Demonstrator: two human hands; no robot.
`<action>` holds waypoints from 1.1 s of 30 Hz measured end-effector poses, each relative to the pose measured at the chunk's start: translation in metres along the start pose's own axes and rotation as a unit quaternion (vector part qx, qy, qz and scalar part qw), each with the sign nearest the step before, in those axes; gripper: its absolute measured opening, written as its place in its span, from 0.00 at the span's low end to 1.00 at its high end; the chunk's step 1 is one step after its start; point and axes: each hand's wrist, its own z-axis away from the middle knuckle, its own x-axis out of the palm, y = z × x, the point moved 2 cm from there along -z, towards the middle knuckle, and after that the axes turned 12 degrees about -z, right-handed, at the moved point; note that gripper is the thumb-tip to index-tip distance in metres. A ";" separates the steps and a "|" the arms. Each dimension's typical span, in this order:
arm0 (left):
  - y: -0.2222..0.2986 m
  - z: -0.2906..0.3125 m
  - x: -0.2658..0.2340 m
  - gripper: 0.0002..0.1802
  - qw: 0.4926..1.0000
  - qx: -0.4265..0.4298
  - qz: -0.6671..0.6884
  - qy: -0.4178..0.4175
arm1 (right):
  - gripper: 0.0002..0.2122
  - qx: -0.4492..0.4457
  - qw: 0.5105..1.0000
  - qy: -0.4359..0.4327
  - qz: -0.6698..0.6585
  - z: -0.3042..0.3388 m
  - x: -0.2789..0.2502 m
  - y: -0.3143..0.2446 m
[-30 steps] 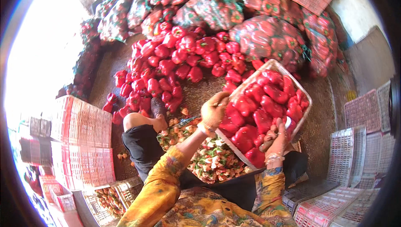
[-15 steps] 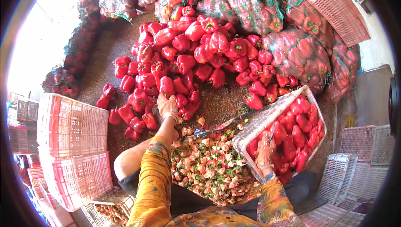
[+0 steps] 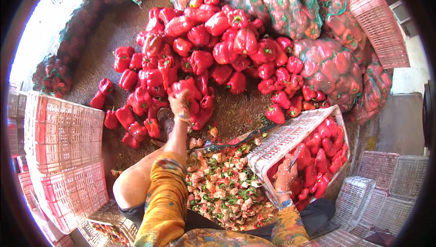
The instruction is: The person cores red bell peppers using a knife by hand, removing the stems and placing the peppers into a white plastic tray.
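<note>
My left hand [image 3: 180,105] reaches to the near side of a large heap of red bell peppers [image 3: 200,61]. Its fingers are closed round a red bell pepper [image 3: 187,86], partly covered by the hand. My right hand [image 3: 285,174] rests over the left side of a plastic crate [image 3: 290,131] full of red bell peppers. A thin grey blade, seemingly of a small knife [image 3: 294,157], sticks up from its closed fingers; the handle is hidden. Between my legs lies a pile of cut-out pepper cores [image 3: 222,188] with green stems.
Stacked pink-and-white crates [image 3: 66,133] stand at my left, and more crates [image 3: 379,170] at the right. Net sacks of peppers [image 3: 329,65] line the back. A reddish crate [image 3: 379,24] sits on the sacks at far right. A dark strip [image 3: 236,142] borders the core pile.
The whole view has shifted and turned a little. My left hand stays at the near edge of the heap, and my right hand, with the blade, stays over the crate.
</note>
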 end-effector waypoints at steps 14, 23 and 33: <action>0.074 0.302 -0.048 0.34 0.832 -0.027 -0.161 -0.530 | 0.26 -0.351 0.851 -0.333 0.204 0.100 0.027 -0.077; 0.111 0.417 -0.064 0.51 0.851 0.098 0.026 -0.515 | 0.26 0.057 0.952 -0.261 -0.152 0.171 -0.021 -0.076; 0.131 0.456 -0.071 0.49 0.904 0.168 0.092 -0.381 | 0.12 -0.370 0.900 -0.210 0.090 0.204 -0.026 -0.085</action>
